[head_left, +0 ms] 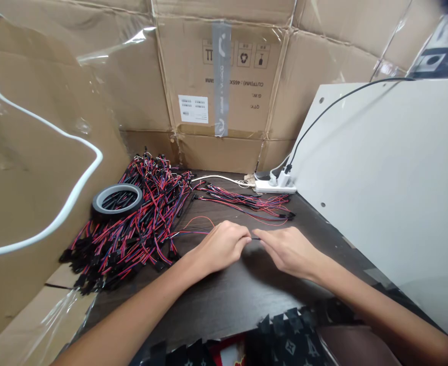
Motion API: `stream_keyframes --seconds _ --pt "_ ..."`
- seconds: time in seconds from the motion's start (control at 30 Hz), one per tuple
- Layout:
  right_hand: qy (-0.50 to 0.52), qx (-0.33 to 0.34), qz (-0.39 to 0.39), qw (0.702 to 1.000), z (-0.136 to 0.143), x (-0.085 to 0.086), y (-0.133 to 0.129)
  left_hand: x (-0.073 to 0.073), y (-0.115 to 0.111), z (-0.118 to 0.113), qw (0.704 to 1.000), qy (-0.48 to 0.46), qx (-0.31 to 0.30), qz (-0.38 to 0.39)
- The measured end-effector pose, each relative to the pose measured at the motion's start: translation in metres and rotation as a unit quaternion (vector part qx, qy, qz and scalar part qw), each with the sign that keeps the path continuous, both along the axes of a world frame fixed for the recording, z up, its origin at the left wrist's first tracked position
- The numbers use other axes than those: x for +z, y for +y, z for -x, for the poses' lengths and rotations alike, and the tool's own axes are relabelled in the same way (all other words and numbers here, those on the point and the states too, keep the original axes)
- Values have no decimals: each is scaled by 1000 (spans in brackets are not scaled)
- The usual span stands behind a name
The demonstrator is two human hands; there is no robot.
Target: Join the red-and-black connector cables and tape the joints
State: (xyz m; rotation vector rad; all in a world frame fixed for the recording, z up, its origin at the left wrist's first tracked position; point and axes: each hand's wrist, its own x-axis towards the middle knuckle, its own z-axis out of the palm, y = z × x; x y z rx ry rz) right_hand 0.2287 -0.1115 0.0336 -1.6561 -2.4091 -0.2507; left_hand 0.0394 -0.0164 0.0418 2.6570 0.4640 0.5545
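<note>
My left hand [226, 246] is closed in a pinch on a thin wire harness [194, 233], whose red and dark wires trail out to the left towards a pile. Just opposite, my right hand [287, 249] pinches the dark end of the same harness. A short dark stretch of it shows between the fingertips of both hands, a little above the dark table [224, 300]. Whatever lies inside the fingers is hidden. One thin orange wire loops up behind my left hand.
A large heap of red and black wire harnesses [151, 203] lies at left, with a tape roll [101, 204] on top. A smaller wire bundle [247, 199] and a white power strip [273, 188] sit behind my hands. Cardboard [224, 152] and a white panel [380, 178] enclose the table.
</note>
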Motion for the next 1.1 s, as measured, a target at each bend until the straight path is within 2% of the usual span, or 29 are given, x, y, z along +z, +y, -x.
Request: stream_keyframes --seconds 0.17,0.37,0.47,0.57,0.67,0.83,0.97,1.1 --pt "-28 24 -7 999 -4 -4 6 -1 -2 -3 1000 17 8 3" --pt "-17 49 -12 999 -4 -8 7 0 -4 -3 999 24 9 27" --pt "-24 50 -34 998 -8 -7 8 1 -4 -3 999 17 11 32" --pt "-41 55 -23 997 -14 -4 10 4 -2 -1 999 23 27 26" --pt "-81 80 -13 993 -24 2 10 7 4 4 999 30 24 33" --pt "-82 92 -56 991 -56 8 9 10 16 28 998 26 44 34" --pt "-81 90 -61 991 -80 4 12 9 23 43 998 25 51 29" --pt "-76 93 -70 990 -90 -4 17 8 25 48 997 49 53 -6"
